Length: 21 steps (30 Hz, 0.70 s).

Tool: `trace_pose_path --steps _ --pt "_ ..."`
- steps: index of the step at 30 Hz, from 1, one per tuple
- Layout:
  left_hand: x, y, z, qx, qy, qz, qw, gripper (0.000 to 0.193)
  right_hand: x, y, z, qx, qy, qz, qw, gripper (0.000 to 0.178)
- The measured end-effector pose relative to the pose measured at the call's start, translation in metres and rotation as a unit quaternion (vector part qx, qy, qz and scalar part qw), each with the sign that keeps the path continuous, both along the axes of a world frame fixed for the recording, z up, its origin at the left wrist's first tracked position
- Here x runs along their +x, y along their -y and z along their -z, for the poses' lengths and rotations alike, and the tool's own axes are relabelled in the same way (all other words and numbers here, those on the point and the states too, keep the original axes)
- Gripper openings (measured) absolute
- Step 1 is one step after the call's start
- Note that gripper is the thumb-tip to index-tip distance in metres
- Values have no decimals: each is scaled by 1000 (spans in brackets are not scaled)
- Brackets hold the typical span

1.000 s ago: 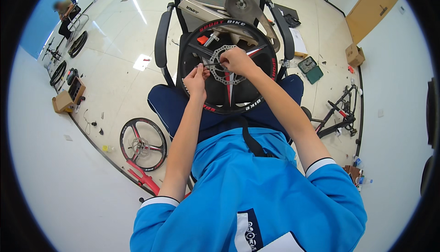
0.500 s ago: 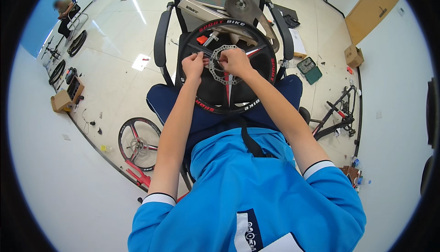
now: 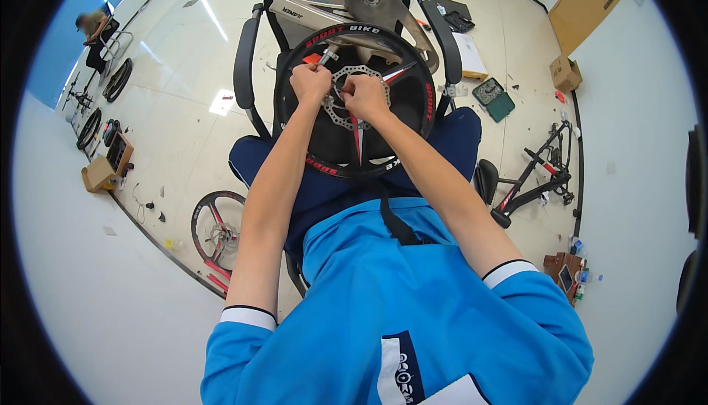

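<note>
A black three-spoke bicycle wheel point(image 3: 429, 103) with red and white markings lies across my lap and the chair in front. At its hub is a silver perforated brake disc point(image 3: 337, 117). My left hand point(image 3: 310, 84) is closed over the disc's upper left edge, its fingers curled; what it holds is hidden. Just to the right, my right hand point(image 3: 364, 97) is pinched over the middle of the disc, near the hub. Anything between its fingertips is too small to make out.
The office chair point(image 3: 245, 58) faces me, bearing a silver bike frame point(image 3: 306, 13) beyond the wheel. A dark bike frame point(image 3: 542, 173), green case point(image 3: 498, 105) and cardboard box point(image 3: 566, 73) stand right. Another wheel point(image 3: 198, 221) lies left; a person point(image 3: 97, 33) sits far left.
My left hand has turned over and closed more, moving slightly up over the disc edge. The right hand has shifted a little left. The whole view has shifted slightly.
</note>
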<state>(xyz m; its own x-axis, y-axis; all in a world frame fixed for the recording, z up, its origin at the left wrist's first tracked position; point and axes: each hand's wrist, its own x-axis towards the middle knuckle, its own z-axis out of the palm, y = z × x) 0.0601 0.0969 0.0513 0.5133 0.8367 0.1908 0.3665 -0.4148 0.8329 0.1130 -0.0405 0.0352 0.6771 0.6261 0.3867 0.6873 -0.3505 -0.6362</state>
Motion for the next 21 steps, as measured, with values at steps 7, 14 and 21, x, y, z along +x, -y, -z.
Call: trace_pose_path --steps 7,14,21 --pt "-22 -4 3 -279 160 84 943 19 5 11 -23 -50 -43 -79 995 14" --pt "-35 21 7 -317 279 54 905 19 14 19 -20 -36 -2 -149 988 13" --pt "-40 11 14 -365 280 45 887 19 3 11 -22 -66 100 -136 983 8"
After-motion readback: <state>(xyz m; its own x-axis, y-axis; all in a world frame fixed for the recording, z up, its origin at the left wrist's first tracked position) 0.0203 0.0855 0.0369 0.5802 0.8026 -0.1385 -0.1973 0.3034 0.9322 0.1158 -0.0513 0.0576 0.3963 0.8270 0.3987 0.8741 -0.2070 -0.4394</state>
